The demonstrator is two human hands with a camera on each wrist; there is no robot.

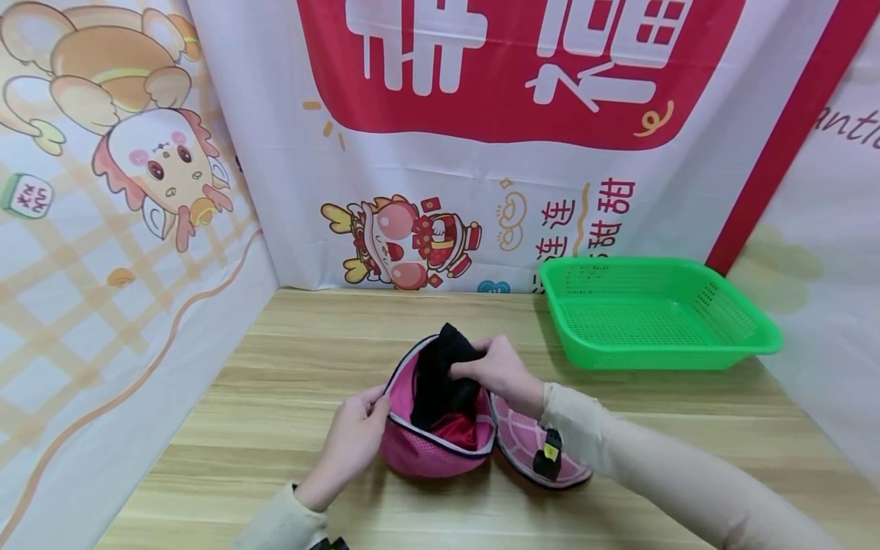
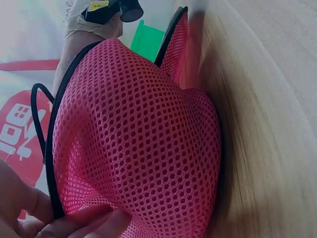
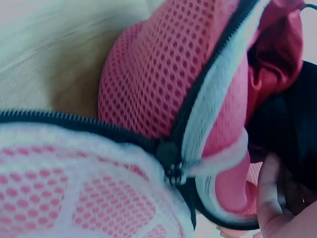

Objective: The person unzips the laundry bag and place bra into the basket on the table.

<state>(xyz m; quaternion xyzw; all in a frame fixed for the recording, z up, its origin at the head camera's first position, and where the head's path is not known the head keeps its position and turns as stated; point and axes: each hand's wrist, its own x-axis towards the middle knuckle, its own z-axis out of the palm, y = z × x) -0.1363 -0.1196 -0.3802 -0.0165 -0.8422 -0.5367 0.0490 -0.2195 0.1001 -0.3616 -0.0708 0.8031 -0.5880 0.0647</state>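
A pink mesh laundry bag [image 1: 435, 454] with a dark zipper stands unzipped on the table, its round lid [image 1: 529, 447] folded out to the right. My left hand [image 1: 354, 435] pinches the bag's rim on the left; the left wrist view shows its fingers [image 2: 111, 225] on the mesh. With the right hand [image 1: 498, 370] I grip a black cloth [image 1: 440, 374] at the bag's mouth. Part of that cloth stands above the rim, the rest lies inside. A shiny red cloth [image 1: 457, 431] lies in the bag under the black one, also seen as red fabric [image 3: 277, 64] in the right wrist view.
A green plastic basket [image 1: 646, 357] stands at the back right of the wooden table [image 1: 289, 359]. Printed cloth hangings [image 1: 275, 153] rise behind and on the left. A black camera [image 1: 548, 456] sits on my right wrist, over the lid.
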